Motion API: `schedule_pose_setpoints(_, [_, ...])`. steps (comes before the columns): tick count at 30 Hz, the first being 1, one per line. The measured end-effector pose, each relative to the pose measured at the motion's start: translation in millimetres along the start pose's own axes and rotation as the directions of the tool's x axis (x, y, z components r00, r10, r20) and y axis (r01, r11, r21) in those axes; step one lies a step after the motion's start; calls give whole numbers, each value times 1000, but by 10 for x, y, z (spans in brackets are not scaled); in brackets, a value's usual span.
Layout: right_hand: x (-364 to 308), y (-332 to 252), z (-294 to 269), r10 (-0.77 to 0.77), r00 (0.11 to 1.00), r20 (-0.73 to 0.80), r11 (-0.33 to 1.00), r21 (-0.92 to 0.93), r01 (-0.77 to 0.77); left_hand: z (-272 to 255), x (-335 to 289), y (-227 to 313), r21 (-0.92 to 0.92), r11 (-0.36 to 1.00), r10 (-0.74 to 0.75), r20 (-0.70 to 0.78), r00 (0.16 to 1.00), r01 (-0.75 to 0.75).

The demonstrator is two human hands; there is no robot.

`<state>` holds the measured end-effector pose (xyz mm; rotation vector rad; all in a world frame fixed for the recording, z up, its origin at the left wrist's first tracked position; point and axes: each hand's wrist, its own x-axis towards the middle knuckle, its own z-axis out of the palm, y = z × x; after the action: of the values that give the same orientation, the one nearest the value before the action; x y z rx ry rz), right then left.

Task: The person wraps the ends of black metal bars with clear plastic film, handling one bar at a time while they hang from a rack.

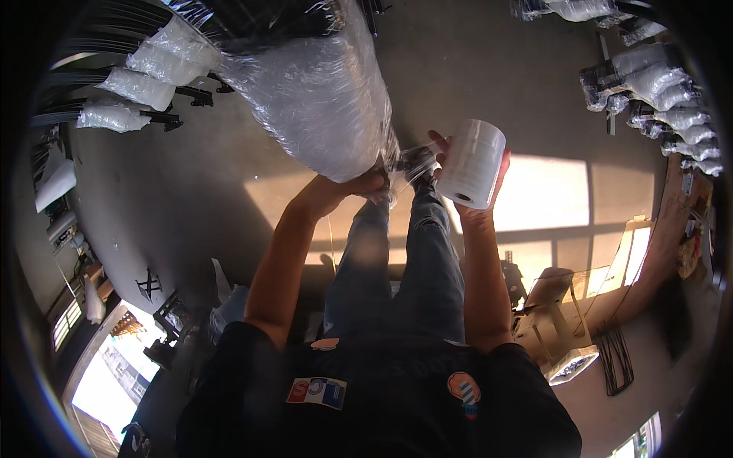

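Holding stretch-film roll (475, 162) in right hand (501, 183), right of centre. Clasping film-wrapped bundle (321, 99), black inside, with left hand (342, 188) at centre.

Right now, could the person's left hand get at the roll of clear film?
Probably yes: the left hand is near the roll, with thin stretched film across the gap, though it would likely have to leave the wrapped bundle it touches.

I get a dim, smooth grey floor (473, 69) crossed by a glaring white sunlit patch (546, 191), a blown-out rectangular opening (103, 382), and dark, bending fisheye edges.
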<state>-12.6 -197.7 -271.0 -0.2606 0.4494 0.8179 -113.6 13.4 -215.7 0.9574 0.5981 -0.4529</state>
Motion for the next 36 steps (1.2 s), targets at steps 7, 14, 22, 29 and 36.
schedule_pose_setpoints(7, [-70,-180,694,84,995,61,914,-402,-52,98,36,-132,-24,995,92,-84,992,-94])
schedule_pose_setpoints(14, [-687,524,1218,-300,943,-143,755,-639,143,49,-76,-429,-428,901,-89,-28,996,68])
schedule_pose_setpoints(22, [-707,576,1019,-188,982,20,662,-736,141,262,-758,-52,575,686,614,-127,779,-446])
schedule_pose_setpoints(29, [-714,758,1121,-137,968,210,118,-967,226,789,-1013,8,953,247,746,-73,662,-173])
schedule_pose_setpoints(36, [-369,749,931,-220,964,150,284,-935,211,408,-1127,-113,726,583,714,-243,656,-365])
